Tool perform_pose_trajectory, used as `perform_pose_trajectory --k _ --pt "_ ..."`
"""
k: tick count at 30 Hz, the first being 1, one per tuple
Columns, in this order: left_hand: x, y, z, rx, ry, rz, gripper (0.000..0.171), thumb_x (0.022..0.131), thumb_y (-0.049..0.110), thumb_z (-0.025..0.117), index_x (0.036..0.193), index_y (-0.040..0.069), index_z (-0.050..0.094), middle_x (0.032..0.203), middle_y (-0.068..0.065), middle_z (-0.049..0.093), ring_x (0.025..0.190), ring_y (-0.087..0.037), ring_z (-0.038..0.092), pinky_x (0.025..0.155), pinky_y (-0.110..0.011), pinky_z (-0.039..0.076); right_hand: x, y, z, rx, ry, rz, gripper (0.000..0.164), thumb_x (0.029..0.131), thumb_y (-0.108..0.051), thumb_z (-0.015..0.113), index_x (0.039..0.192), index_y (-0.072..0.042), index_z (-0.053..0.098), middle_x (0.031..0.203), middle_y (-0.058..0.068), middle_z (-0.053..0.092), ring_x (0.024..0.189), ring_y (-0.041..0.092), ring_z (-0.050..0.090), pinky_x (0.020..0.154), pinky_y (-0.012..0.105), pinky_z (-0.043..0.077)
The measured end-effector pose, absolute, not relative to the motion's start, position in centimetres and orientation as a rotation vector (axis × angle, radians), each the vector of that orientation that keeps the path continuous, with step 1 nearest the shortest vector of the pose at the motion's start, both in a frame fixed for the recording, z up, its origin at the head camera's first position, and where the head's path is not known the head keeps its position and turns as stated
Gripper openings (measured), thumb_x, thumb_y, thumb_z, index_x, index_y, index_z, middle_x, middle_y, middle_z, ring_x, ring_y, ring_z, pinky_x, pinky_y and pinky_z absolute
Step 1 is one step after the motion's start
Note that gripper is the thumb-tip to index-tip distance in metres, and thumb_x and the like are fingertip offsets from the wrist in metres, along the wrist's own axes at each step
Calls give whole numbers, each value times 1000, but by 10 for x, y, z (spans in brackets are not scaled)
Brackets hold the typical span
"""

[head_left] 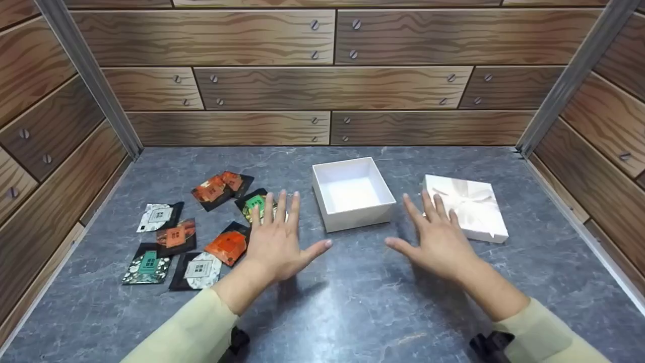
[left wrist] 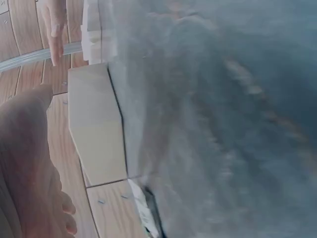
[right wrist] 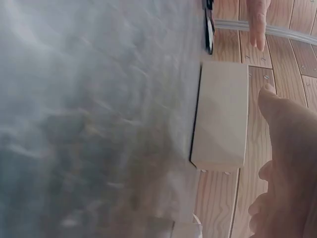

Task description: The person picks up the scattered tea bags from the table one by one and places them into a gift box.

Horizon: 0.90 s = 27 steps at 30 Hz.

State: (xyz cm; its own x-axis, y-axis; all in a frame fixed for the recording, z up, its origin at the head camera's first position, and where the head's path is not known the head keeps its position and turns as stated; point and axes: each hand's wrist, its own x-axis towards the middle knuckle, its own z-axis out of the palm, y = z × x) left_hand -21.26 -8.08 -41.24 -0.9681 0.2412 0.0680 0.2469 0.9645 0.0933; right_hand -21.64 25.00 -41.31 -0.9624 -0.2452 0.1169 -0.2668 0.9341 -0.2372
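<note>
My left hand hovers palm down with fingers spread, its fingertips overlapping a green-labelled packet in the head view. On the other side, my right hand is spread the same way, fingertips in front of a white lid with a ribbon bow. Between and beyond the hands stands an uncovered white box, its inside bare. The box's side shows beside the left hand in the left wrist view. Both hands hold nothing.
Several flat packets lie at the left: orange ones, a white-and-black one, another white one and a teal-labelled one. Wood-patterned walls enclose the grey marbled table at the back and sides.
</note>
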Motion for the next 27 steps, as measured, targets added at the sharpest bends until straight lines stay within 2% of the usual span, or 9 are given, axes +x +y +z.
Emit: perform_pose_trajectory --k 9,18,27 --pt "-239 -64 -390 -372 -3059 -187 118 91 94 25 171 12 0 175 -17 0 160 -43 -4 127 -62 -1 -249 246 -395 407 -3021 420 106 96 -80 51 171 -12 16 173 30 3 159 50 -1 122 72 4" --pt "-262 -56 -386 -393 -3053 -216 118 91 94 27 171 11 3 176 -17 6 161 -43 0 127 -62 4 -277 240 -387 443 -3055 411 108 96 -83 44 171 -12 13 173 29 4 159 49 0 123 72 6" --pt "-277 -49 -392 -406 -3081 -291 117 91 92 31 171 11 7 176 -16 11 161 -44 2 127 -63 4 -296 233 -392 493 -3074 459 107 97 -80 49 171 -11 14 174 26 6 160 46 -1 124 70 8"
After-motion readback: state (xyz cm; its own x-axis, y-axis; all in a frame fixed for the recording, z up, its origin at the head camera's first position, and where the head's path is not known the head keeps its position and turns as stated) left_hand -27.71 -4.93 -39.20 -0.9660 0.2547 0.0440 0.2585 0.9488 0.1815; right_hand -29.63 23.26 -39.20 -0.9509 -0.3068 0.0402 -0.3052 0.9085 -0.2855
